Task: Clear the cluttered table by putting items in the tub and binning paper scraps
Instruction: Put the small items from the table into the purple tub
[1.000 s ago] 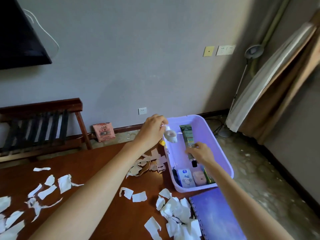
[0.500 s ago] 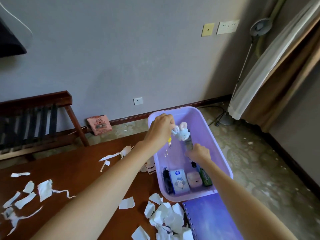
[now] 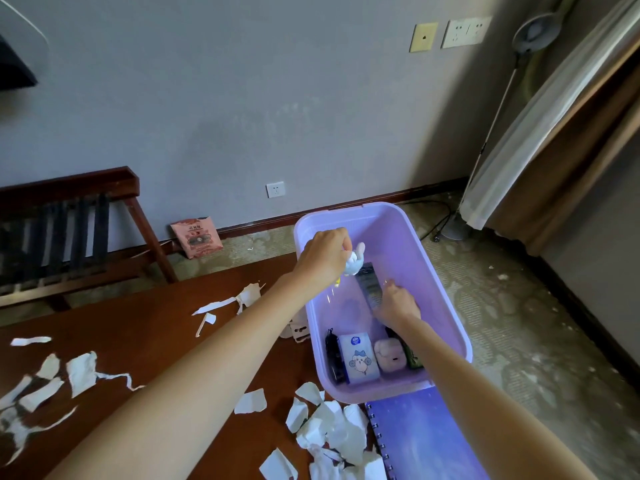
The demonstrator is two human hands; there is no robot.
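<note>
while the left hand pinches a small white bunny toy in curled fingertips, the toy hangs over the far half of the purple tub, inside the line of its rim and clear of its floor. what the next move turns on is what lies straight below the grip. a dark tube lies on the tub floor with its long axis running near to far, along the tub's length. its far end sits just beside and right of the hanging toy. the bare strip of floor is to the left of the tube, almost directly under the left hand, so a release looks likely to need only a short drop, perhaps nudged a little left to miss the tube.

the right hand is down inside the tub at the tube's near end, back of the hand to the camera. whether its fingers grip the tube or merely rest on it cannot be told. it is the nearer hand to the tube, the left the only one on the toy.

a tissue pack and a pink case fill the tub's near end. paper scraps lie on the table.
</note>
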